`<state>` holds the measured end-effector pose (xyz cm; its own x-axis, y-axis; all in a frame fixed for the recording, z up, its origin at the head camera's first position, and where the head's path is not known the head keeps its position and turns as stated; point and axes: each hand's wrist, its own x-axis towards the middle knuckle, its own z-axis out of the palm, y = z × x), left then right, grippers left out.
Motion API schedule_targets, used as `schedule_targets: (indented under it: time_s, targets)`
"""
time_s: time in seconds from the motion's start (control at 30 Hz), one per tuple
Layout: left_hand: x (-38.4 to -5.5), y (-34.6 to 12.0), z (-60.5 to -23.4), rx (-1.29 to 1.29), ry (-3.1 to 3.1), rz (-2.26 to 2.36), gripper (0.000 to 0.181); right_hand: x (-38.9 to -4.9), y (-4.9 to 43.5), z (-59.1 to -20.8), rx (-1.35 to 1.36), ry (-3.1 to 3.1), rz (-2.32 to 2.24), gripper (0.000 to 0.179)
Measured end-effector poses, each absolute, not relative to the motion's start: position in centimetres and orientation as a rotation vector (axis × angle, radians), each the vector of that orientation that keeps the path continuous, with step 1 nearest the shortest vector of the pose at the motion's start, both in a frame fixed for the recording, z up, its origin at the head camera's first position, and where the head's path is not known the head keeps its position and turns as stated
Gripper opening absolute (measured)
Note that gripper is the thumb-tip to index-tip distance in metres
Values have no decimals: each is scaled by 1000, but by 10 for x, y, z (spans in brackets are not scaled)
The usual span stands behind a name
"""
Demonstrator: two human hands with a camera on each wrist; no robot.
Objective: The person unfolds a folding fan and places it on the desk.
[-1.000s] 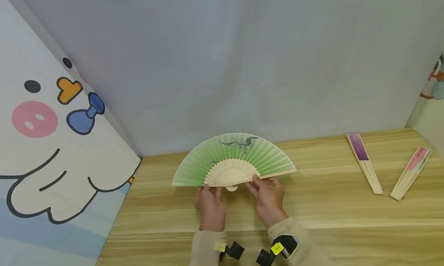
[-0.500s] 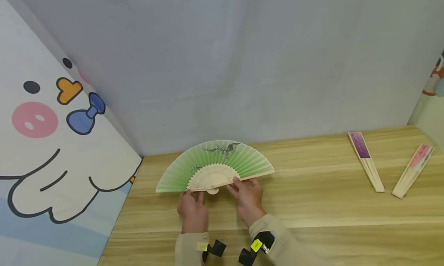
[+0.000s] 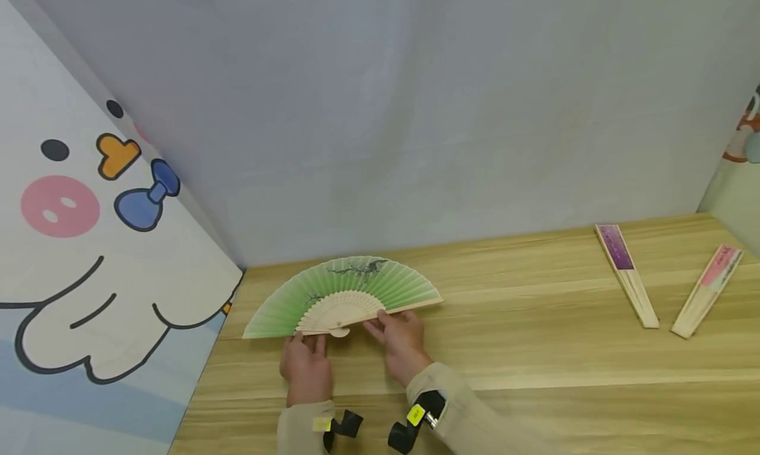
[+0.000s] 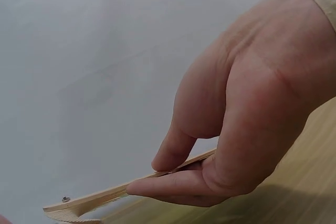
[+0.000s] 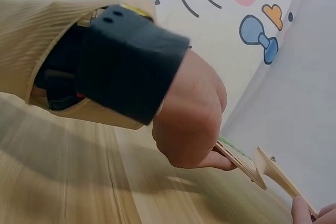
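Note:
A green folding fan [image 3: 356, 287] with a dark bird-and-branch print is spread wide over the left part of the table in the head view. My left hand [image 3: 307, 369] pinches its left end rib near the pivot, thumb on top and fingers beneath. In the left wrist view that hand [image 4: 247, 103] has the thin wooden rib [image 4: 105, 192] between thumb and fingers. My right hand [image 3: 402, 344] pinches the right end rib from below. Seen from the right wrist, the fan [image 5: 244, 163] shows edge-on, its leaf mostly hidden behind the right hand [image 5: 191, 119].
Two folded fans lie on the wooden table [image 3: 534, 363] at the right: a purple one [image 3: 625, 270] and a pink one [image 3: 708, 290]. A grey curtain [image 3: 445, 112] rises behind the table. A cartoon-printed panel [image 3: 119, 277] borders the left side.
Both hands have carried the spread fan to the left and a little nearer to me. The two folded fans stay where they were on the table.

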<state>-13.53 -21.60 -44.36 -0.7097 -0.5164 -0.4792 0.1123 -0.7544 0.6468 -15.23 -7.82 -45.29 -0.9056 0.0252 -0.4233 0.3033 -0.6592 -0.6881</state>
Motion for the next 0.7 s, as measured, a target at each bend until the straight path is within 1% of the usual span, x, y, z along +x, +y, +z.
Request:
schedule_targets:
  time_s: [0.4,0.7]
  targets:
    - [-131,-237,-443,924,-855,-2484,64,-152,-97,-452,574,1210,-2632,32]
    - [-138,-245,-448,941,-854,-2448,63,-158,-106,-455,574,1208,-2615,32]
